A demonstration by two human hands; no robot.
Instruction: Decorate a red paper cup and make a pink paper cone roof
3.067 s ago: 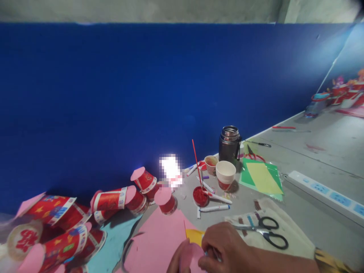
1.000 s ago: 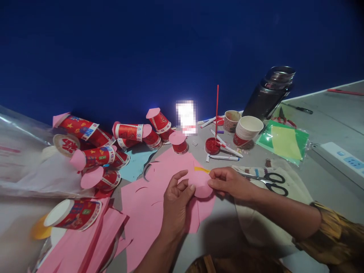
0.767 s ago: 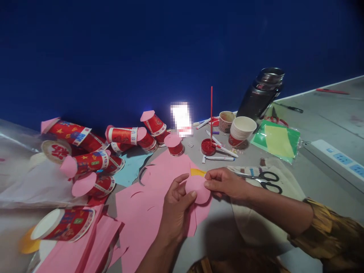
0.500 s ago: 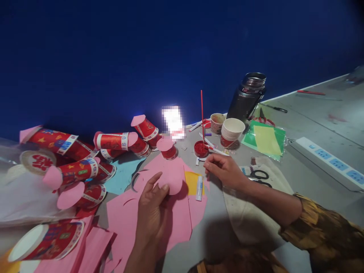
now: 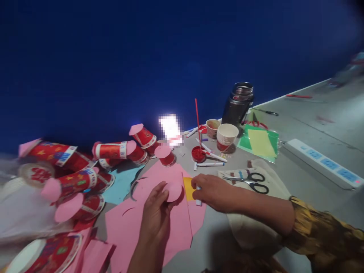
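Between the thumb and fingers of my left hand [image 5: 153,212] is a pink paper circle [image 5: 174,192], above large pink sheets [image 5: 150,235]. My right hand [image 5: 214,192] has its fingers closed around a white glue stick [image 5: 198,202], whose lower end shows below them. A yellow paper piece [image 5: 188,189] lies just left of those fingers. Straight behind my hands stands a red paper cup [image 5: 167,159] topped with a pink disc. Black-handled scissors [image 5: 253,182] rest on a pale cloth bag [image 5: 244,223] beyond my right forearm.
Red paper cups with pink tops [image 5: 71,182] crowd the left side. Stacked white cups [image 5: 227,132], a red paint pot [image 5: 198,154] with a brush and an uncapped dark flask [image 5: 238,104] stand at the back. A power strip [image 5: 321,163] lies right.
My right hand has moved down and taken hold of the glue stick. My left hand has closed on the pink circle. The camera view has shifted slightly, and the scissors show more fully.
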